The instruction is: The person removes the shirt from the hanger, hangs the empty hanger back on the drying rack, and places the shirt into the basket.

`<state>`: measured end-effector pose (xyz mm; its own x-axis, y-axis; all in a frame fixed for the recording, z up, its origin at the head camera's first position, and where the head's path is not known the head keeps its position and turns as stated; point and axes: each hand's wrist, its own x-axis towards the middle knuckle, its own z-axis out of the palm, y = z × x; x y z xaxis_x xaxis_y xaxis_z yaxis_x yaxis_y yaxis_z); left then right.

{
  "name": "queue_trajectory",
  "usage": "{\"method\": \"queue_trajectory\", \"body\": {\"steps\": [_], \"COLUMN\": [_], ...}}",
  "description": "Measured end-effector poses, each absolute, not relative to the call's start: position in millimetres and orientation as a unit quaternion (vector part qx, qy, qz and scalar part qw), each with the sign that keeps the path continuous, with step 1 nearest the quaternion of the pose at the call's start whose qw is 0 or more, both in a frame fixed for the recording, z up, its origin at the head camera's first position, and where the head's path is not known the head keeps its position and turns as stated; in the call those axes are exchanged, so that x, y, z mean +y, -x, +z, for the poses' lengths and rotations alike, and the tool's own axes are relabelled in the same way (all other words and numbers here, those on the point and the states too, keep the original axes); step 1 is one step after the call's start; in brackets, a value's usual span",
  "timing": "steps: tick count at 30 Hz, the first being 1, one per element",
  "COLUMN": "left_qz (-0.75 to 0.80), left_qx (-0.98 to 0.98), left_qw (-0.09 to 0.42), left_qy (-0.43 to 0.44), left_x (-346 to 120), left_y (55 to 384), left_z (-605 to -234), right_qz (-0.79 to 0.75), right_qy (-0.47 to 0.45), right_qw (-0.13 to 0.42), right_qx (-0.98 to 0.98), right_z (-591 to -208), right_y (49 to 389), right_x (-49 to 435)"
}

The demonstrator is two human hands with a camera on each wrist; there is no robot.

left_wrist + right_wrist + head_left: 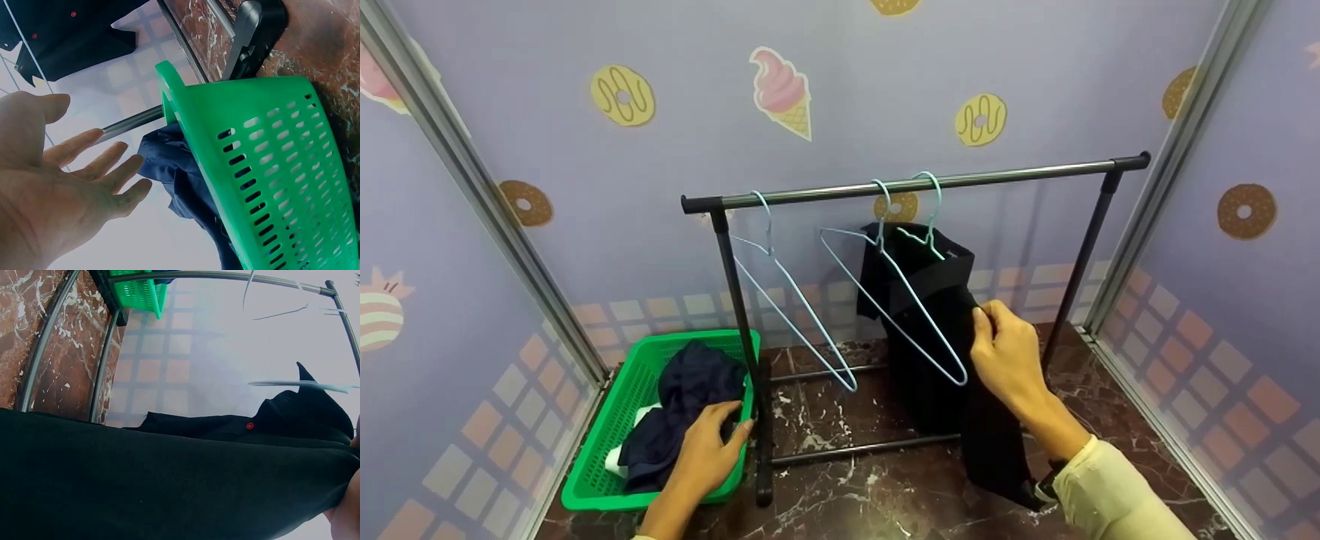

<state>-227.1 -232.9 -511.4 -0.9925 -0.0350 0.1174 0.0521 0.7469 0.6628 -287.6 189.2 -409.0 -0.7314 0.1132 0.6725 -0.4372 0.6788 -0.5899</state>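
A black shirt [915, 405] with red buttons [250, 426] hangs on the rightmost light blue hanger [938, 201] of a clothes rack. My right hand [1005, 352] pinches the shirt's right edge below the collar between thumb and fingers. In the right wrist view the dark cloth covers most of the lower half, and only part of the hand shows at the right border. Fingers spread and loosely bent, my left hand [709, 446] hovers over the green basket [600, 442] and holds nothing. Crumpled navy clothing [697, 382] lies in the basket beneath it.
Two bare hangers, one at the left [769, 225] and one mid-bar [887, 204], share the rack's metal bar [1020, 175]. White cloth [615, 461] shows under the navy clothing. The rack's left post [742, 315] stands beside the basket on a dark marbled floor [840, 495].
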Motion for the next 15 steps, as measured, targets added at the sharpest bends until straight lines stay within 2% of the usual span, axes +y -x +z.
{"method": "queue_trajectory", "body": {"steps": [7,15], "left_qz": [-0.365,-0.383], "left_qx": [-0.93,-0.921], "left_qw": [0.035,0.071], "left_qy": [0.006,0.011], "left_x": [-236.5,-240.2], "left_y": [224.6,221.0], "left_z": [-510.4,-510.5], "right_qz": [0.402,0.417], "right_qy": [-0.1,-0.109], "right_qw": [0.378,0.389], "right_qx": [-0.828,-0.814], "right_z": [-407.8,-404.9], "right_y": [288.2,285.4], "right_x": [194.2,199.2]}}
